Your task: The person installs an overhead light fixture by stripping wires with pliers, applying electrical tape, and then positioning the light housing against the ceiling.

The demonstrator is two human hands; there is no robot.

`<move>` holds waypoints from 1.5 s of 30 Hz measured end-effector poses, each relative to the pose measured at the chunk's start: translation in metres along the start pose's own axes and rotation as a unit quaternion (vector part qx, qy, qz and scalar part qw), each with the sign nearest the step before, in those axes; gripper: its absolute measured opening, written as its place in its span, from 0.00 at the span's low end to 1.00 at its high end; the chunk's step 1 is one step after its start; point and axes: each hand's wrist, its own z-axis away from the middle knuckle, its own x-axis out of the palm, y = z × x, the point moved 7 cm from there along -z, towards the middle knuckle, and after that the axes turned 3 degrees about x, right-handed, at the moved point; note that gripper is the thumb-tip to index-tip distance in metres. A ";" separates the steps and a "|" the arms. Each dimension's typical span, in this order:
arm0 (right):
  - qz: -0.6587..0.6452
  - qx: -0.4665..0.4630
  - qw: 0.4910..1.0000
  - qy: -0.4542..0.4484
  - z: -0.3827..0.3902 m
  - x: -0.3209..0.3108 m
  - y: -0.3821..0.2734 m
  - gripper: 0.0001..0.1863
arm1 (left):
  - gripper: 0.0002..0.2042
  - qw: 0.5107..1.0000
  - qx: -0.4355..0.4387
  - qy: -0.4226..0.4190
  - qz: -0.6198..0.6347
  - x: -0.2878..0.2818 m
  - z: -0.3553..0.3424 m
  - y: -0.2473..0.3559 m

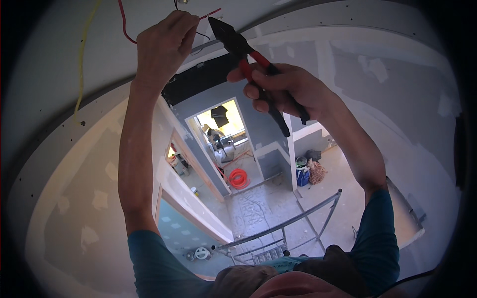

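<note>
Both arms are raised overhead toward a pale ceiling, teal sleeves ending above the elbows. The left forearm stands nearly upright in the view; the left hand is curled, back outward, its thumb and fingertips pressed together and pinching a thin red wire, whose end projects to the right. The right arm bends at the elbow, its forearm slanting up and inward. The right hand has its fingers wrapped around the red-and-black handles of a pair of combination pliers; the handles stand apart, with their black ends projecting below the hand. The dark head extends beyond the fingers, up and to the left, its tip at or just beside the red wire, near the left fingertips; contact cannot be told. A black wire hangs close by the left hand, and a yellow wire hangs well to its left. Any marking on the pliers is too small to read. Below: a metal guardrail and a coiled orange hose.
</note>
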 end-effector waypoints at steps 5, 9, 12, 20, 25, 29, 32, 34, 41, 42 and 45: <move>0.176 0.043 0.977 0.113 0.003 -0.016 0.001 0.22 | 0.08 1.000 0.006 0.010 0.021 -0.003 0.001 -0.005; 0.333 0.018 0.926 0.179 0.007 -0.043 0.001 0.19 | 0.07 1.000 0.014 0.016 0.022 0.000 0.001 -0.005; 0.438 0.025 0.868 0.233 0.008 -0.053 -0.008 0.23 | 0.07 1.000 0.013 0.003 0.014 0.003 0.001 -0.005; 0.595 -0.039 0.758 0.265 -0.003 -0.063 -0.026 0.25 | 0.08 0.999 0.030 -0.004 0.024 0.002 0.002 -0.005; 0.611 -0.075 0.737 0.279 -0.005 -0.060 -0.035 0.21 | 0.08 0.999 0.035 -0.006 0.018 0.003 0.001 -0.005; 0.623 -0.015 0.735 0.268 -0.008 -0.059 -0.039 0.23 | 0.08 0.999 0.039 -0.013 0.019 0.003 0.002 -0.005; 0.643 -0.043 0.718 0.261 -0.007 -0.062 -0.044 0.22 | 0.08 0.999 0.047 -0.009 0.016 0.004 -0.001 -0.004; 0.643 -0.027 0.720 0.260 -0.010 -0.061 -0.043 0.22 | 0.08 0.999 0.046 -0.013 0.011 0.004 0.003 -0.005; 0.542 0.007 0.817 0.195 -0.006 -0.061 -0.049 0.22 | 0.07 0.997 0.072 -0.015 0.008 0.006 0.002 0.000; 0.542 0.005 0.819 0.191 -0.006 -0.052 -0.060 0.22 | 0.07 0.997 0.071 -0.017 0.005 0.003 0.003 -0.002; 0.416 0.143 0.887 0.141 0.003 -0.038 -0.065 0.22 | 0.07 0.997 0.074 -0.021 0.003 0.002 0.004 -0.004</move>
